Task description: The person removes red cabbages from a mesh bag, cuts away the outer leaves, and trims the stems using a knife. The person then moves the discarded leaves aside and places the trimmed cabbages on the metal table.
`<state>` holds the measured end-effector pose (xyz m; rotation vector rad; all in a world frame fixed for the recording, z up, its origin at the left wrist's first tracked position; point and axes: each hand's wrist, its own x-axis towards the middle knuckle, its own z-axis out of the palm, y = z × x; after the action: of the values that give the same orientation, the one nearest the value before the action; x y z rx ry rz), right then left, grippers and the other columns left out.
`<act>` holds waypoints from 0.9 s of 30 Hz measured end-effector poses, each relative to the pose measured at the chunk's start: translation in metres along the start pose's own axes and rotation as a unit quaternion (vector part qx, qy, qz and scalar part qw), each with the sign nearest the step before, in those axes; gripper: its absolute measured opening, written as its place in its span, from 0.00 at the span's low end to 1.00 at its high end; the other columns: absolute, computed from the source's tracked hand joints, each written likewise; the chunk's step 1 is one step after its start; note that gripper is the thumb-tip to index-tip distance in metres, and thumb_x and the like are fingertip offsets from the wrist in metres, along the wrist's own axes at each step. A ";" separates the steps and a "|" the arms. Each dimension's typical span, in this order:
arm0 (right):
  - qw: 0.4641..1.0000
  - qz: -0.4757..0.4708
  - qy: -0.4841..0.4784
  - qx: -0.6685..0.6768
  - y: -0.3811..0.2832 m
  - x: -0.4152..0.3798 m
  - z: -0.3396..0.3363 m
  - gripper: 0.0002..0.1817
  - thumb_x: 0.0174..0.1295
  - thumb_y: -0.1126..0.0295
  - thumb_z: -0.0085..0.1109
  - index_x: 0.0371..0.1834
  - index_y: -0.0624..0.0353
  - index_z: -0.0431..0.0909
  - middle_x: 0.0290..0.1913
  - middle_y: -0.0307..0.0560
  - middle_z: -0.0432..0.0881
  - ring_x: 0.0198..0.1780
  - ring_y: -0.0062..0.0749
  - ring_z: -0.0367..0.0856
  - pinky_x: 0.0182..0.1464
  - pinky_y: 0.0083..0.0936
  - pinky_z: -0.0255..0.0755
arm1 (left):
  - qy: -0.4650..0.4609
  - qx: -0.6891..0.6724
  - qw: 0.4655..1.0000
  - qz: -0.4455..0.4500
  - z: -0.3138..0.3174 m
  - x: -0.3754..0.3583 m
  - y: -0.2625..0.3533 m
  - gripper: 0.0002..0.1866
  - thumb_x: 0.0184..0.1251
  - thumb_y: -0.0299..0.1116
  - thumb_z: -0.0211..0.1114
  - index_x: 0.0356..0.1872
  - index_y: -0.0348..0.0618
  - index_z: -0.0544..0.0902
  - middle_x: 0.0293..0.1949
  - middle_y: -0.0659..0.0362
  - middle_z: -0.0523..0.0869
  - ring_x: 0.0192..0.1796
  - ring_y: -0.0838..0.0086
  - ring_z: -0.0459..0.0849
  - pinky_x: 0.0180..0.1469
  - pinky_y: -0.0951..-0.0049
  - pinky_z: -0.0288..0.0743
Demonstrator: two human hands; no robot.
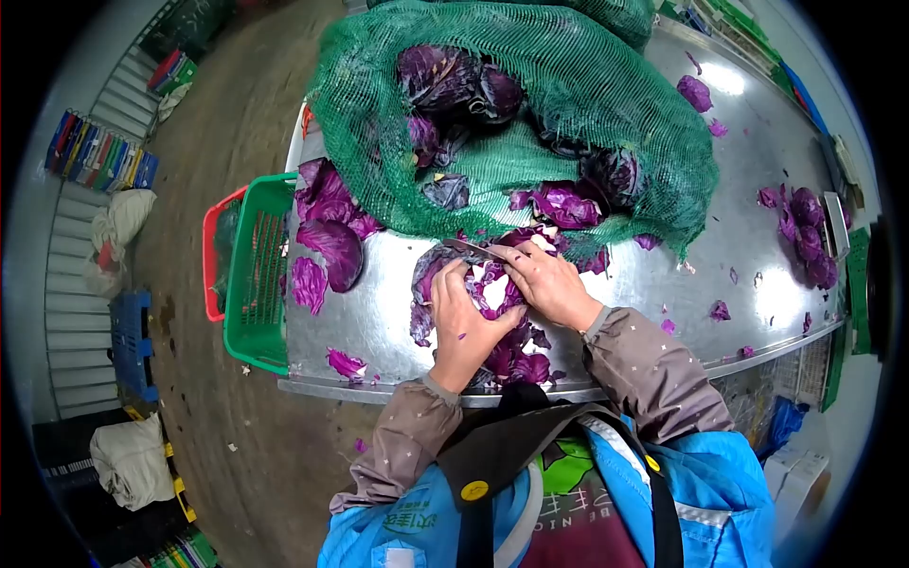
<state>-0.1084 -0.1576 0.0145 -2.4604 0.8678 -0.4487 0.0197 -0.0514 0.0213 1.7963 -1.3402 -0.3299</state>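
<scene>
On the metal table, my left hand is curled around the left side of a partly trimmed red cabbage. A knife is in my right hand, its blade pointing left over the cabbage's upper edge. The right fingers are closed around its handle, which is mostly hidden. Loose purple leaves lie between my wrists and the near table edge. Just beyond my hands, a green mesh bag holds several red cabbages.
A green crate and a red crate stand against the table's left side. A purple cabbage piece and leaves lie at the table's left. More cabbage pieces sit at the far right. The metal table's near edge is close to my body.
</scene>
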 end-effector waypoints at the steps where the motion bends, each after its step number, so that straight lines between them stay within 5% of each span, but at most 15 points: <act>1: 1.000 -0.001 0.002 -0.002 0.002 0.000 0.002 0.18 0.67 0.60 0.49 0.60 0.42 0.72 0.41 0.49 0.77 0.32 0.51 0.81 0.33 0.43 0.76 | -0.003 0.002 1.000 0.002 0.001 0.000 0.000 0.41 0.37 0.37 0.79 0.53 0.30 0.66 0.52 0.44 0.71 0.57 0.51 0.69 0.61 0.57 0.63; 3: 0.999 0.025 0.024 0.011 0.007 0.001 0.005 0.17 0.68 0.62 0.48 0.59 0.45 0.73 0.39 0.53 0.79 0.33 0.53 0.81 0.34 0.44 0.76 | 0.002 0.005 1.000 0.010 0.004 -0.002 0.001 0.42 0.35 0.39 0.80 0.52 0.31 0.67 0.51 0.44 0.71 0.57 0.50 0.69 0.61 0.57 0.62; 5: 0.988 0.155 -0.021 0.004 0.041 0.003 0.003 0.19 0.65 0.62 0.50 0.59 0.51 0.71 0.37 0.59 0.81 0.39 0.58 0.80 0.40 0.48 0.74 | -0.064 0.054 0.996 0.022 0.001 -0.015 0.007 0.44 0.34 0.42 0.80 0.52 0.32 0.66 0.51 0.45 0.70 0.57 0.49 0.68 0.61 0.58 0.62; 7: 0.991 0.131 0.019 0.014 0.040 -0.012 0.014 0.21 0.63 0.63 0.54 0.59 0.55 0.70 0.36 0.59 0.81 0.39 0.60 0.79 0.42 0.48 0.73 | -0.040 0.109 0.986 0.119 0.004 -0.028 0.010 0.48 0.33 0.43 0.80 0.56 0.32 0.65 0.55 0.46 0.67 0.59 0.50 0.67 0.62 0.60 0.62; 8: 0.991 0.056 0.112 0.039 0.038 -0.020 0.024 0.22 0.61 0.65 0.57 0.58 0.59 0.70 0.35 0.60 0.81 0.38 0.60 0.79 0.42 0.47 0.72 | -0.052 0.045 0.993 0.100 0.003 -0.021 0.000 0.48 0.33 0.43 0.80 0.56 0.31 0.65 0.55 0.47 0.67 0.60 0.51 0.67 0.63 0.60 0.62; 12: 0.979 0.174 0.009 0.110 0.015 -0.030 -0.004 0.24 0.59 0.65 0.60 0.55 0.67 0.68 0.35 0.64 0.80 0.36 0.58 0.80 0.39 0.43 0.73 | -0.105 -0.008 0.994 -0.024 -0.038 -0.007 -0.022 0.44 0.41 0.42 0.77 0.63 0.42 0.67 0.57 0.47 0.65 0.61 0.54 0.68 0.65 0.60 0.63; 15: 0.954 0.180 0.057 0.232 0.032 -0.050 0.015 0.26 0.59 0.64 0.60 0.57 0.67 0.68 0.35 0.62 0.81 0.38 0.57 0.81 0.40 0.42 0.74 | -0.102 -0.063 0.990 -0.077 -0.036 -0.016 -0.029 0.44 0.47 0.42 0.75 0.65 0.40 0.63 0.58 0.46 0.64 0.62 0.54 0.68 0.64 0.60 0.65; 17: 0.951 0.184 0.012 0.247 0.044 -0.055 0.018 0.28 0.60 0.61 0.60 0.59 0.66 0.67 0.38 0.62 0.81 0.40 0.55 0.82 0.42 0.41 0.75 | -0.095 -0.073 0.990 -0.072 -0.022 -0.018 -0.023 0.45 0.46 0.42 0.76 0.64 0.37 0.61 0.58 0.45 0.65 0.62 0.53 0.68 0.64 0.60 0.64; 19: 0.988 0.152 0.012 0.005 0.018 -0.051 -0.015 0.29 0.61 0.58 0.59 0.61 0.64 0.66 0.46 0.61 0.78 0.42 0.55 0.81 0.43 0.40 0.75 | -0.077 -0.073 0.991 -0.076 -0.012 -0.017 -0.009 0.46 0.44 0.42 0.77 0.63 0.35 0.60 0.57 0.44 0.67 0.61 0.52 0.68 0.63 0.59 0.64; 20: 0.991 0.132 0.021 0.015 0.002 -0.046 -0.029 0.26 0.63 0.59 0.56 0.63 0.57 0.66 0.53 0.59 0.73 0.43 0.53 0.81 0.43 0.39 0.76 | -0.062 -0.065 0.994 -0.066 -0.008 -0.016 -0.008 0.46 0.44 0.41 0.77 0.62 0.35 0.60 0.57 0.43 0.66 0.61 0.52 0.68 0.63 0.58 0.64; 24: 0.998 -0.010 0.018 0.052 -0.021 -0.033 -0.034 0.22 0.63 0.68 0.53 0.63 0.43 0.70 0.51 0.54 0.72 0.36 0.50 0.81 0.35 0.37 0.78 | -0.063 -0.065 0.993 -0.079 -0.003 -0.012 -0.005 0.45 0.43 0.40 0.76 0.61 0.32 0.60 0.56 0.42 0.66 0.60 0.49 0.68 0.63 0.56 0.63; 27: 0.999 0.019 -0.035 -0.030 -0.016 -0.016 -0.027 0.24 0.62 0.68 0.54 0.63 0.42 0.70 0.43 0.53 0.73 0.29 0.49 0.80 0.31 0.40 0.77 | -0.038 -0.018 0.999 -0.001 0.005 -0.015 -0.008 0.45 0.42 0.39 0.76 0.60 0.31 0.60 0.55 0.42 0.67 0.60 0.48 0.67 0.63 0.56 0.63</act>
<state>-0.1243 -0.1457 0.0428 -2.4940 0.9102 -0.3252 0.0156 -0.0398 0.0079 1.7718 -1.3762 -0.4244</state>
